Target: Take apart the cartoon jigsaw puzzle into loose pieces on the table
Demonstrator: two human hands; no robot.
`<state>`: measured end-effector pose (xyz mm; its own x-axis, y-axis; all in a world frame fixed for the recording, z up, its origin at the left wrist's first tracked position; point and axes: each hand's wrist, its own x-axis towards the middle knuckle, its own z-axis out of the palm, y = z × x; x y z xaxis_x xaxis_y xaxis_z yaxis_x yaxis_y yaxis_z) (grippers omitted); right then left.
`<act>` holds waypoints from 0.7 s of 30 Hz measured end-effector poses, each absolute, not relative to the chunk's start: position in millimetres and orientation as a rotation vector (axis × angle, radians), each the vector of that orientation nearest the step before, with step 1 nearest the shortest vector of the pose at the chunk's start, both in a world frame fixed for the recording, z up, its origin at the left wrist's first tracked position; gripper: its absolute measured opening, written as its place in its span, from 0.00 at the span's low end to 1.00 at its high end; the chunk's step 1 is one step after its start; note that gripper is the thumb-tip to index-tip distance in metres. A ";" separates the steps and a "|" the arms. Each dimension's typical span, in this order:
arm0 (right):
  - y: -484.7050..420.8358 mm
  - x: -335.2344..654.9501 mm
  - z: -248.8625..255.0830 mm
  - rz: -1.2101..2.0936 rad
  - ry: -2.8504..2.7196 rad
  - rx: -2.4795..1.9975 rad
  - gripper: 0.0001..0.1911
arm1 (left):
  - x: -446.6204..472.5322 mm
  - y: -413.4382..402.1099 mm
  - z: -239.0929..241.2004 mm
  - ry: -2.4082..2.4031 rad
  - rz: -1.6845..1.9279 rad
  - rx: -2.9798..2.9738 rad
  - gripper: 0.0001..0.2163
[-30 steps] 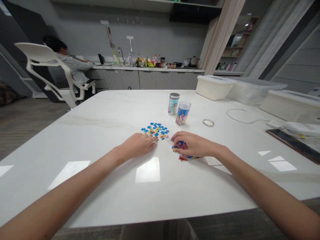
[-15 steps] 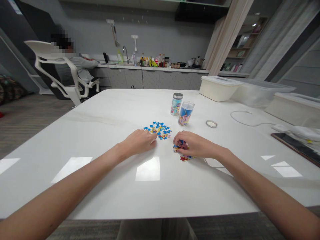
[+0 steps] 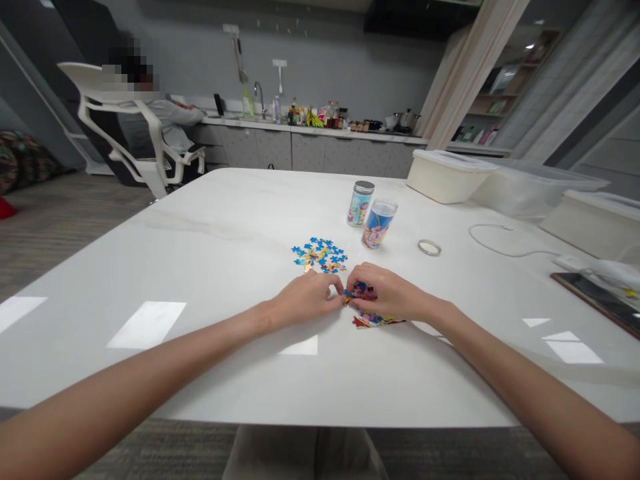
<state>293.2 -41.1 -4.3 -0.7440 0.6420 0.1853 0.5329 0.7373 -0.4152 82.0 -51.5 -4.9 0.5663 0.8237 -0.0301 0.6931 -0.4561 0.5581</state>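
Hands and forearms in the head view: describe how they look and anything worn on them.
Both arms come in bare from the bottom corners, no sleeves showing up to the frame edge. The left hand and right hand wear no gloves; no watch, bracelet or ring is visible. Nails are too small to judge.

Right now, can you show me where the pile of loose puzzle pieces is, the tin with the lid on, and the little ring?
loose puzzle pieces (image 3: 320,255), head view, middle of pile
lidded tin (image 3: 360,204), head view, its side
ring (image 3: 429,247), head view, near rim

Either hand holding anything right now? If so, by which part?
Both hands meet over the joined puzzle pieces. The right hand rests on them, and the left hand pinches at their left edge. Whether a piece is lifted cannot be told.
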 end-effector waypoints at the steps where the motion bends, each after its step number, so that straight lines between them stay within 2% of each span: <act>1: -41.4 292.8 -4.7 0.488 -2.620 -0.919 0.04 | 82.2 -51.1 -4.6 1.204 0.346 2.259 0.09; 7: -40.6 291.5 -4.0 0.472 -2.636 -0.898 0.06 | 77.7 -44.7 3.1 1.204 0.405 2.143 0.06; 17: -43.3 290.1 -8.8 0.489 -2.617 -0.803 0.06 | 63.2 -23.2 7.0 1.332 0.338 2.217 0.08; 21: -41.3 290.8 -9.4 0.468 -2.579 -0.773 0.06 | 61.3 -22.9 4.7 1.466 0.439 2.242 0.10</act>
<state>290.8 -41.3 -9.4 -0.7642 0.5799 0.2824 0.4437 0.7904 -0.4224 61.3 -22.9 4.7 0.3932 0.9189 0.0315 0.7849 -0.3533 0.5090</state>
